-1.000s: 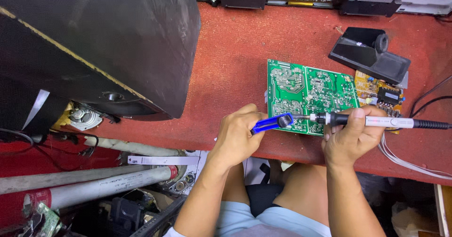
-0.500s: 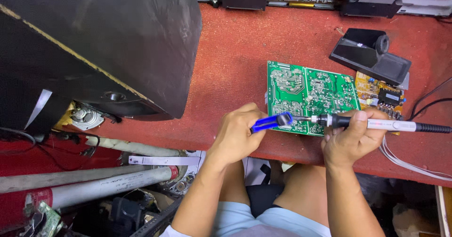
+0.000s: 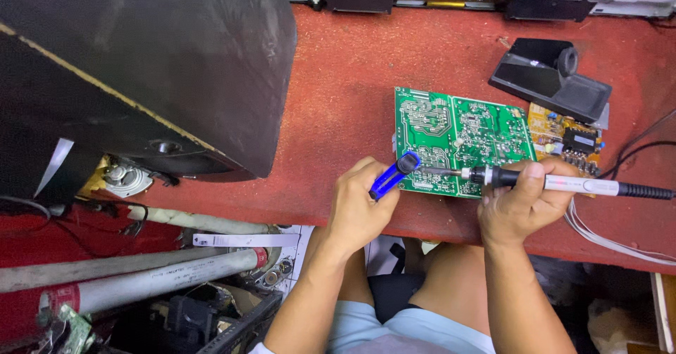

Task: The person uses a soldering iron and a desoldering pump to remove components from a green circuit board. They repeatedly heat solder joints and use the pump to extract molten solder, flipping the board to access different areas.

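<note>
A green circuit board (image 3: 461,132) lies solder side up on the red bench (image 3: 352,79). My left hand (image 3: 359,210) grips a blue-handled tool (image 3: 393,176) whose dark tip rests at the board's near left edge. My right hand (image 3: 521,203) holds a soldering iron (image 3: 556,182) like a pen, its metal tip pointing left onto the board close to the blue tool. The iron's black cord runs off to the right.
A large black speaker cabinet (image 3: 141,65) fills the left. A small yellow board (image 3: 570,143) and a black stand (image 3: 549,79) sit right of the green board. White wires (image 3: 605,238) hang over the bench edge. Tubes (image 3: 141,276) and clutter lie below left.
Both hands and tools stay at the board's near edge with only slight shifts. The view has drifted a little.
</note>
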